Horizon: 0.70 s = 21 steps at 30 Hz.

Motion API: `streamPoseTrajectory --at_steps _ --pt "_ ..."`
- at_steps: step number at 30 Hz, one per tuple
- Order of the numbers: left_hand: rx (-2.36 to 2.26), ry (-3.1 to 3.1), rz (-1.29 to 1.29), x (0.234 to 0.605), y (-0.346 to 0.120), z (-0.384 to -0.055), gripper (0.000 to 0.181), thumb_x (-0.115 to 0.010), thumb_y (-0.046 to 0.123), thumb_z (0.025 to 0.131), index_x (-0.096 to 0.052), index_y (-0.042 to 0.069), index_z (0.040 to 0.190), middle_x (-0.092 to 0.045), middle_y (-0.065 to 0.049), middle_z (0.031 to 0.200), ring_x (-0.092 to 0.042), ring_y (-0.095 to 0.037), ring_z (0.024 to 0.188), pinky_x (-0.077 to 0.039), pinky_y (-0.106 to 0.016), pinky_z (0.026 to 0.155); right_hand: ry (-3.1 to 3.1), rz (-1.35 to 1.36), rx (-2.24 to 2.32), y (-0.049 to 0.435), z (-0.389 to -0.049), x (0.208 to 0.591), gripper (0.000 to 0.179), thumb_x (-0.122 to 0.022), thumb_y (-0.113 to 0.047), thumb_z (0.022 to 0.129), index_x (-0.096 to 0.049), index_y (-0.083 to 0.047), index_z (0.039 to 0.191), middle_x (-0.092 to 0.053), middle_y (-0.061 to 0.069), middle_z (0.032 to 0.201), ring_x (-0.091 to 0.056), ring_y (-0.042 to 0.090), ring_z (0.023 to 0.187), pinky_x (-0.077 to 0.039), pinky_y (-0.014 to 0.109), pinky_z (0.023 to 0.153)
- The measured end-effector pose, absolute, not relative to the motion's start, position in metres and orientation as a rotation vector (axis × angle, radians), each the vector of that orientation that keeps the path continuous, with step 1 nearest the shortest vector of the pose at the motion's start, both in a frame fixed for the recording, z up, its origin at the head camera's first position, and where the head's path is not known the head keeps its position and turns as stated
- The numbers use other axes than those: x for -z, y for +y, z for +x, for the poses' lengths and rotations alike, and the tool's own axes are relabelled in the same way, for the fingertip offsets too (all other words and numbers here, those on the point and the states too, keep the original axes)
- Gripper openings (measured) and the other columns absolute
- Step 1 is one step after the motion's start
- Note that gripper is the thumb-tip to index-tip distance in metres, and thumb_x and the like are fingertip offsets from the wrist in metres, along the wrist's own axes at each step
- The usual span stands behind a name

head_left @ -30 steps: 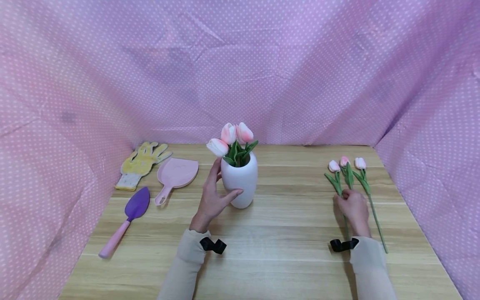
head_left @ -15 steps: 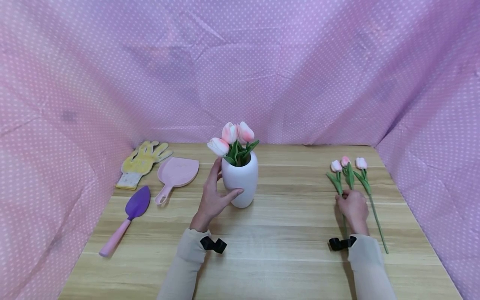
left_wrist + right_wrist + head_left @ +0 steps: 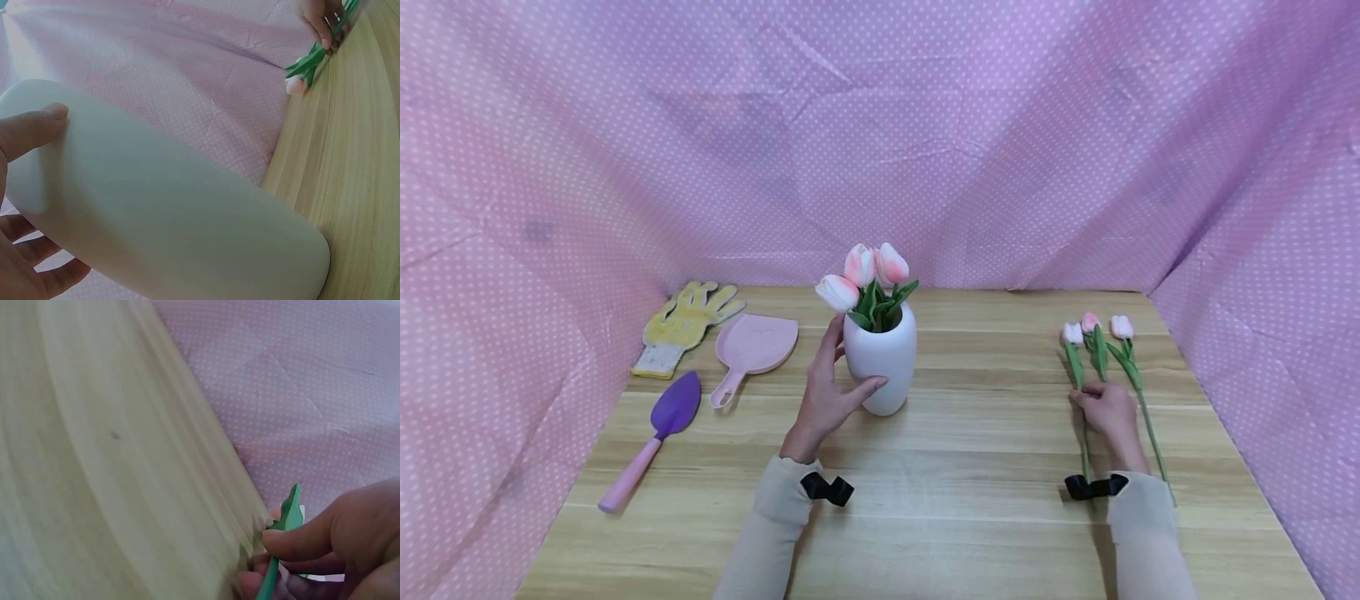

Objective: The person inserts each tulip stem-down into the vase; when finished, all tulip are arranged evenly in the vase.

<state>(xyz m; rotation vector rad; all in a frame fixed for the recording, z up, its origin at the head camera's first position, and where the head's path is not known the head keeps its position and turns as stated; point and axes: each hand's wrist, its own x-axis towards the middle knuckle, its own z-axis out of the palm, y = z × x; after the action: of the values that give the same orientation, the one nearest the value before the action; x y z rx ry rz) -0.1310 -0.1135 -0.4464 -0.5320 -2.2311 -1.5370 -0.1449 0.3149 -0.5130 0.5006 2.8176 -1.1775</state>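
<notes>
A white vase (image 3: 882, 367) stands upright mid-table, with several pink-and-white tulips (image 3: 859, 267) in its mouth. My left hand (image 3: 826, 400) holds the vase from its left side; in the left wrist view the thumb (image 3: 34, 130) lies along the white wall and the fingers are on the opposite side. At the right, my right hand (image 3: 1108, 414) pinches the stem of the leftmost loose tulip (image 3: 1073, 358). Close up, its green stem (image 3: 269, 578) passes between thumb and fingers. Two other tulips lie beside it, a middle one (image 3: 1097, 350) partly hidden by the hand and a right one (image 3: 1124, 350).
On the left of the wooden table (image 3: 970, 517) lie a yellow-and-white glove (image 3: 683, 329), a pink dustpan-shaped scoop (image 3: 756, 343) and a purple trowel (image 3: 674, 407) with a pink handle. Pink dotted cloth (image 3: 925, 150) hangs around the back and sides.
The leftmost tulip has turned within my right hand's fingers, its leaves and stem now at a different angle. My left hand and the vase hold still.
</notes>
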Motion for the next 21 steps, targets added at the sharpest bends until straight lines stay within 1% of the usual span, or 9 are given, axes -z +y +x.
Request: streamPoseTrajectory --at_steps 3,5,6,10,11,13,14,18,21 --pt "1.532 -2.228 -0.536 0.446 -0.113 -0.131 0.103 -0.086 0.005 0.076 -0.024 0.009 0.158 -0.038 -0.015 0.160 -0.049 -0.040 0.136 -0.046 -0.060 0.107 2.594 0.503 1.450 0.316 -0.145 0.512 0.039 -0.061 -0.013 0.097 -0.059 0.016 0.124 -0.069 0.006 0.082 -0.061 0.004 0.069 -0.056 0.022 0.060" --pt "1.532 -2.226 -0.537 0.446 -0.113 -0.131 0.103 -0.086 0.005 0.076 -0.025 0.009 0.158 -0.038 -0.015 0.160 -0.049 -0.040 0.136 -0.046 -0.060 0.107 2.419 0.499 1.641 0.316 -0.144 0.511 0.039 -0.058 -0.008 0.099 -0.053 0.018 0.128 -0.065 -0.006 0.078 -0.062 0.001 0.065 -0.060 0.022 0.061" --pt "1.533 -2.227 -0.535 0.446 -0.113 -0.131 0.103 -0.086 0.005 0.076 -0.025 0.009 0.158 -0.038 -0.015 0.160 -0.049 -0.039 0.136 -0.046 -0.060 0.107 2.339 0.490 1.718 0.317 -0.143 0.511 0.040 -0.056 -0.006 0.099 -0.050 0.020 0.130 -0.064 -0.009 0.076 -0.064 0.001 0.065 -0.061 0.022 0.061" --pt "1.537 -2.242 -0.520 0.445 -0.114 -0.131 0.103 -0.086 0.006 0.076 -0.025 0.009 0.158 -0.038 -0.014 0.160 -0.049 -0.039 0.137 -0.046 -0.058 0.108 2.165 0.447 1.892 0.319 -0.142 0.509 0.030 -0.055 -0.001 0.099 -0.052 0.016 0.125 -0.066 -0.010 0.076 -0.064 0.001 0.069 -0.061 0.022 0.063" --pt "1.538 -2.246 -0.517 0.445 -0.114 -0.131 0.102 -0.086 0.006 0.076 -0.025 0.009 0.158 -0.038 -0.014 0.160 -0.049 -0.039 0.137 -0.046 -0.058 0.109 2.137 0.438 1.916 0.320 -0.142 0.509 0.027 -0.055 0.000 0.099 -0.055 0.013 0.122 -0.067 -0.010 0.076 -0.065 0.001 0.070 -0.062 0.022 0.064" --pt "1.537 -2.252 -0.513 0.445 -0.114 -0.130 0.102 -0.086 0.006 0.076 -0.025 0.009 0.158 -0.038 -0.014 0.160 -0.048 -0.039 0.137 -0.046 -0.057 0.109 2.056 0.429 1.984 0.321 -0.142 0.510 0.015 -0.054 0.001 0.099 -0.062 0.004 0.111 -0.069 -0.009 0.076 -0.067 0.002 0.070 -0.062 0.022 0.065" --pt "1.537 -2.252 -0.514 0.445 -0.114 -0.130 0.102 -0.086 0.006 0.076 -0.025 0.009 0.158 -0.038 -0.015 0.160 -0.048 -0.039 0.138 -0.045 -0.057 0.109 2.021 0.423 2.010 0.322 -0.142 0.509 0.013 -0.053 0.001 0.099 -0.064 0.000 0.107 -0.069 -0.009 0.076 -0.067 0.002 0.071 -0.062 0.023 0.066" --pt "1.539 -2.245 -0.521 0.445 -0.114 -0.130 0.102 -0.086 0.005 0.076 -0.026 0.007 0.158 -0.038 -0.016 0.159 -0.049 -0.040 0.137 -0.046 -0.058 0.109 1.832 0.396 2.132 0.324 -0.142 0.510 0.027 -0.052 0.000 0.101 -0.069 -0.017 0.089 -0.071 -0.007 0.080 -0.069 0.004 0.075 -0.063 0.024 0.069" --pt "1.539 -2.243 -0.525 0.445 -0.114 -0.130 0.102 -0.086 0.005 0.076 -0.026 0.007 0.158 -0.038 -0.015 0.159 -0.049 -0.040 0.137 -0.046 -0.058 0.109 1.703 0.359 2.199 0.326 -0.141 0.510 0.031 -0.049 -0.002 0.103 -0.072 -0.018 0.089 -0.071 -0.006 0.084 -0.068 0.005 0.079 -0.063 0.025 0.072"
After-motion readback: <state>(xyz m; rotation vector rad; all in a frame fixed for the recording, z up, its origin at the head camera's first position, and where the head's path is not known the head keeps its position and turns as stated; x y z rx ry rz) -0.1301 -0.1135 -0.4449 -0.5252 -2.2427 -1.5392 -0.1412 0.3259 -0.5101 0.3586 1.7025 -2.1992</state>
